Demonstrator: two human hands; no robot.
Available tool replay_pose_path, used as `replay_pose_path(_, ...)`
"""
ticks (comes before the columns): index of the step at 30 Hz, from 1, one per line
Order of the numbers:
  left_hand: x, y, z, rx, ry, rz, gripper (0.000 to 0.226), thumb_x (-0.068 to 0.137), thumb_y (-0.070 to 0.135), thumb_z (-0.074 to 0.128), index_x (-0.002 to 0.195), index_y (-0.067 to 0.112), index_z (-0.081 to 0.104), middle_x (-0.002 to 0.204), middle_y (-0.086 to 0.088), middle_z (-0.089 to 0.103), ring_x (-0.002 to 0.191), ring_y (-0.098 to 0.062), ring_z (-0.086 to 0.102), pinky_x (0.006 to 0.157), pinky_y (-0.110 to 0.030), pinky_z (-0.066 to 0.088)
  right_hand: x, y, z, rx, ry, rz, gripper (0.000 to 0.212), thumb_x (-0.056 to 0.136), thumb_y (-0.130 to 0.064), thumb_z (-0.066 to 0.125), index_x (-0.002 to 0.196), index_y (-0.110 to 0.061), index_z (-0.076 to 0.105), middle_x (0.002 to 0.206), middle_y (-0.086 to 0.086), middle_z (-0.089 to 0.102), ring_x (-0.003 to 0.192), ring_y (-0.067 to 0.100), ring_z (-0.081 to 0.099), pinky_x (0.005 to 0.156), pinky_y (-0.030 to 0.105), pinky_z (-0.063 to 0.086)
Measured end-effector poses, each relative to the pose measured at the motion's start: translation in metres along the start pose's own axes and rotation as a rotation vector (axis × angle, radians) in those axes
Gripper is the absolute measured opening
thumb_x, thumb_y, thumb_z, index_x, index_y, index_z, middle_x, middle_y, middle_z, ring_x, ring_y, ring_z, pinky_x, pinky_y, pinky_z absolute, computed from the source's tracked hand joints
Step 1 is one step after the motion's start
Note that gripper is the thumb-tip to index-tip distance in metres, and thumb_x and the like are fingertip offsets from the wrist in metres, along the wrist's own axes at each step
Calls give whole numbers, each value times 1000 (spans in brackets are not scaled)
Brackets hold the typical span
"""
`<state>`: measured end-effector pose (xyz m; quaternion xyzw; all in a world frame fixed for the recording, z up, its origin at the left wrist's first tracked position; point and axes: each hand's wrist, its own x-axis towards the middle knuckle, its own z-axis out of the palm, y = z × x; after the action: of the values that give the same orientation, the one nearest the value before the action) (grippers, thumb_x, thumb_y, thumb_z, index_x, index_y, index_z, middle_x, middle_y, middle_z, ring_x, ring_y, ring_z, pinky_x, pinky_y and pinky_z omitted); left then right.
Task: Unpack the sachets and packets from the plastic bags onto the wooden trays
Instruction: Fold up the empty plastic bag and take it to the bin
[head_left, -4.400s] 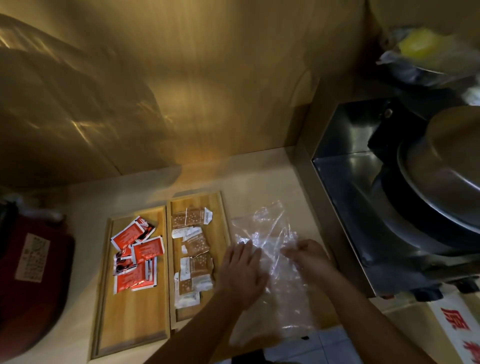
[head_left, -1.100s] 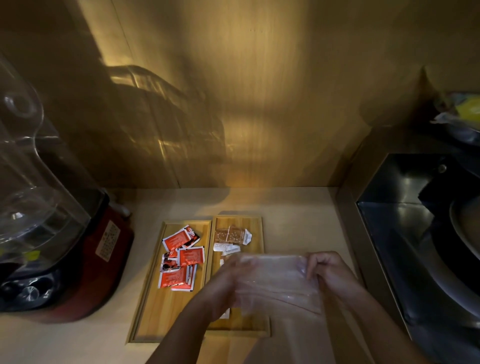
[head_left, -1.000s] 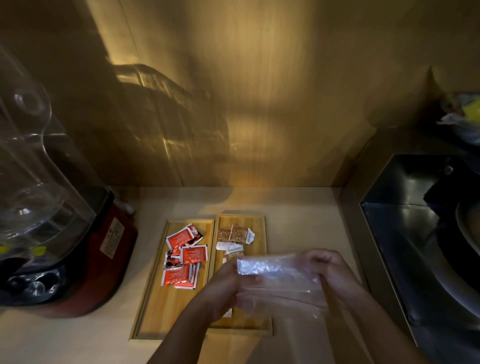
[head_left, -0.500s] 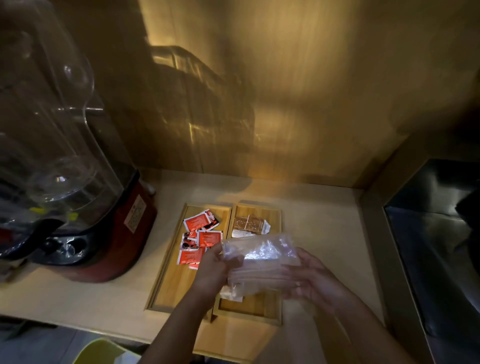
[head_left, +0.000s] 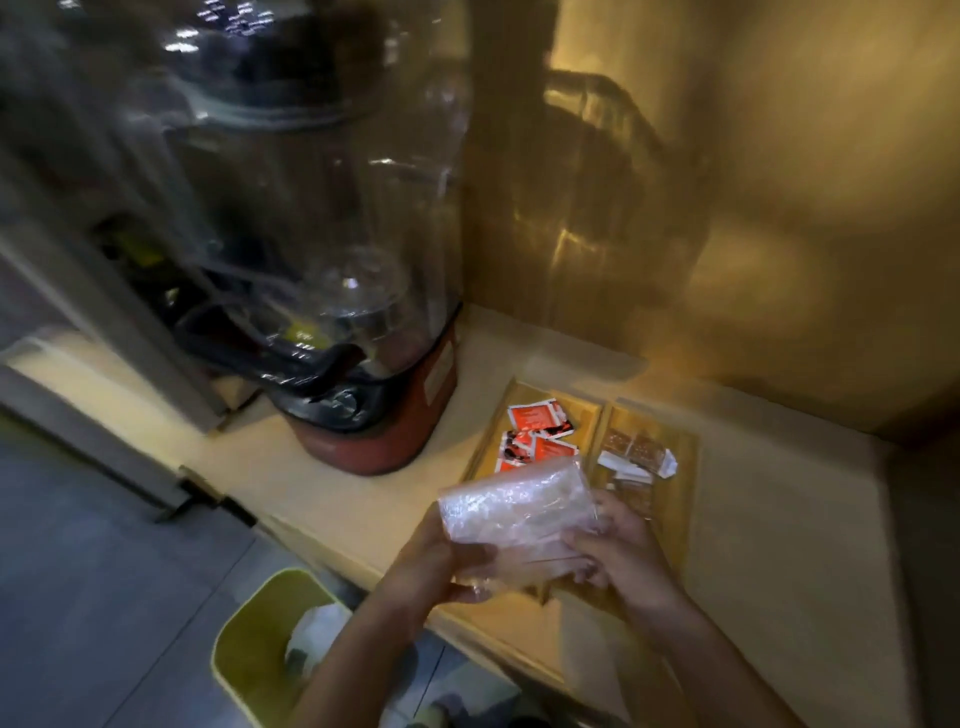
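Note:
Both hands hold a folded clear plastic bag (head_left: 514, 512) above the near ends of two wooden trays. My left hand (head_left: 434, 569) grips its lower left edge; my right hand (head_left: 618, 553) grips its right side. The left tray (head_left: 587, 410) carries several red sachets (head_left: 537, 418). The right tray (head_left: 685, 457) carries brown and white packets (head_left: 636, 452). The bag looks empty and hides the near parts of both trays.
A blender with a clear jar (head_left: 322, 208) on a red base (head_left: 384, 441) stands on the counter left of the trays. A yellow-green bin (head_left: 249, 639) with white rubbish sits on the floor below the counter edge (head_left: 332, 551). Wooden walls close the back and right.
The bag went from lying flat on the counter to being folded small and lifted in both hands. My view has swung left and down, bringing the blender and the bin into sight.

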<state>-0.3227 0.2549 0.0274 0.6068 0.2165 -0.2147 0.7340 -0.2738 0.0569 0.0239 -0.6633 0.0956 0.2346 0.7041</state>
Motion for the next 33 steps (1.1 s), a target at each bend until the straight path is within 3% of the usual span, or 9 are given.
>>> replay_pose_path(7, -52, -31, -74, -356, 237, 36, 42, 77, -17, 56, 112, 7, 57, 80, -11, 74, 62, -18, 71, 48, -26, 55, 1, 18, 104, -210, -170, 30, 43, 81, 4, 59, 116, -19, 49, 91, 12, 64, 74, 24, 58, 53, 27, 45)
replay_pose_path(11, -69, -76, -117, -540, 486, -87, 44, 71, -4, 68, 112, 5, 56, 102, -23, 70, 82, -32, 67, 75, -41, 54, 1, 41, 156, -336, -299, 48, 52, 81, 7, 57, 121, -24, 46, 83, 9, 65, 53, 9, 54, 40, 19, 38)
replay_pose_path(14, -77, -109, -135, -734, 645, -152, 51, 72, 2, 69, 119, 3, 50, 111, -26, 66, 83, -31, 65, 72, -37, 54, 5, 67, 187, -498, -348, -44, 72, 78, 5, 58, 136, -34, 39, 101, 2, 63, 50, 3, 53, 41, 18, 42)
replay_pose_path(17, -79, -129, -145, -848, 845, -156, 44, 79, -1, 62, 117, 10, 44, 103, -23, 64, 75, -27, 61, 63, -32, 50, 11, 97, 219, -604, -395, -62, 68, 79, 1, 54, 130, -43, 46, 90, -13, 54, 54, -3, 47, 54, 12, 41)
replay_pose_path(20, -76, -133, -158, -750, 1073, -92, 37, 86, -6, 53, 112, 17, 42, 91, -15, 58, 70, -24, 56, 54, -28, 46, 22, 124, 249, -722, -486, -7, 49, 82, -4, 52, 105, -46, 64, 64, -15, 51, 54, 3, 44, 56, 18, 42)
replay_pose_path(24, -62, -150, -184, -343, 1166, 64, 15, 91, -1, 50, 95, 11, 57, 92, -14, 61, 79, -24, 57, 49, -10, 47, 40, 146, 277, -839, -484, -124, 32, 86, -5, 54, 112, -16, 67, 94, -2, 66, 84, 12, 59, 84, 31, 51)
replay_pose_path(28, -38, -174, -213, 15, 1183, 150, 15, 91, 7, 53, 100, 15, 63, 102, -6, 58, 90, -17, 57, 65, 1, 42, 65, 172, 299, -896, -491, -330, 33, 89, -19, 45, 115, -9, 64, 107, -9, 58, 100, 7, 55, 82, -3, 34)
replay_pose_path(30, -21, -195, -226, 116, 1154, 143, 23, 92, 22, 52, 112, 12, 61, 107, -3, 51, 95, -17, 54, 71, 1, 41, 81, 194, 305, -935, -491, -401, 38, 87, -22, 42, 116, -9, 62, 106, -8, 58, 97, 1, 52, 80, -7, 31)
replay_pose_path(33, 9, -238, -244, 282, 1021, 37, 63, 81, 52, 36, 131, 15, 50, 124, -7, 44, 111, -20, 48, 93, -17, 42, 109, 240, 308, -1072, -516, -427, 39, 87, -22, 43, 121, -10, 57, 115, 5, 64, 99, 16, 60, 83, 15, 43)
